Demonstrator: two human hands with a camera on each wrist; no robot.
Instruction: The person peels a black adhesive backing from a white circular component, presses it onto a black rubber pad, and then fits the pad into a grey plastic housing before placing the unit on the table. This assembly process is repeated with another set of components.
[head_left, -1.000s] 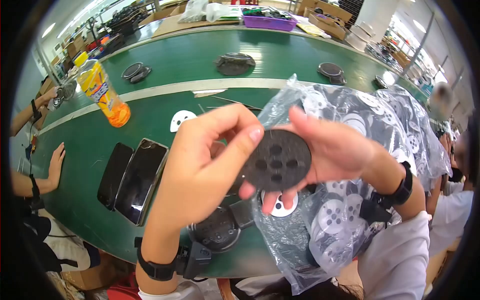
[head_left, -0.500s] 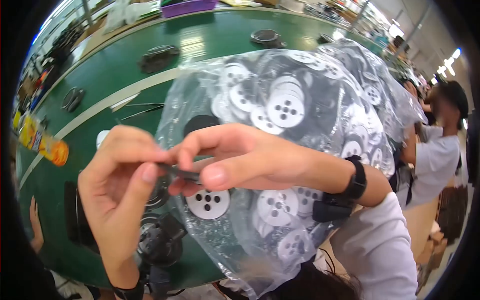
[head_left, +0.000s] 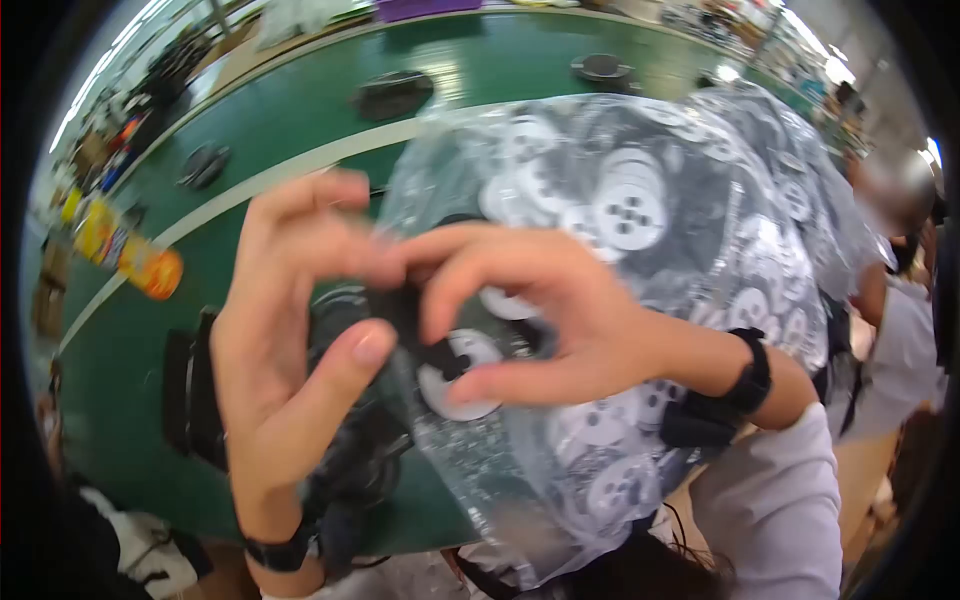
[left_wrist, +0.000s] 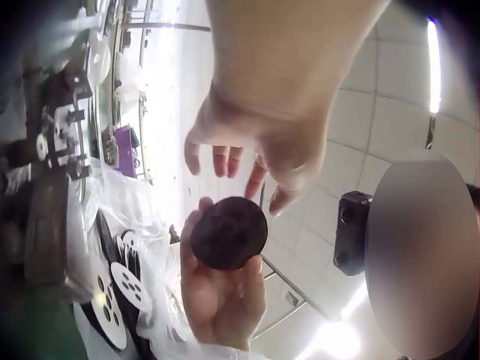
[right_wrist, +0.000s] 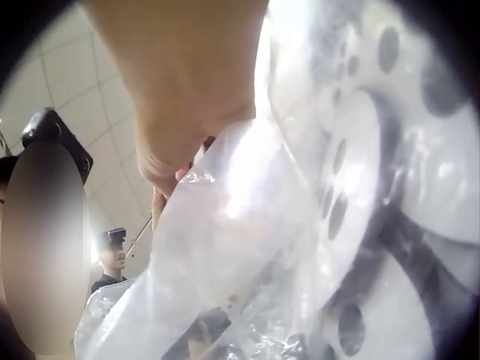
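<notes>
My right hand (head_left: 560, 310) holds a black round pad (left_wrist: 229, 232) by its edge, fingers curled against it. In the head view the pad is a dark blurred shape between the hands, mostly hidden by fingers. My left hand (head_left: 285, 310) is at its left, thumb and fingers spread; the left wrist view shows them clear of the pad. Under the right hand lies a clear plastic bag (head_left: 450, 480), filled with white discs (head_left: 630, 215) that have round black holes. One white disc (head_left: 460, 375) shows just below the pad. The right wrist view is mostly covered by the bag's plastic.
Dark assembled parts (head_left: 365, 440) lie below my left hand, with dark phone-like slabs (head_left: 190, 385) to their left. An orange drink bottle (head_left: 125, 245) is farther left. Round black devices (head_left: 395, 95) sit along the green belt beyond a pale strip. Other people are at the right.
The view has swung right. The pad was first face-on with both hands at it, then turned edge-on between their fingers; now the left hand has let go and its fingers have spread.
</notes>
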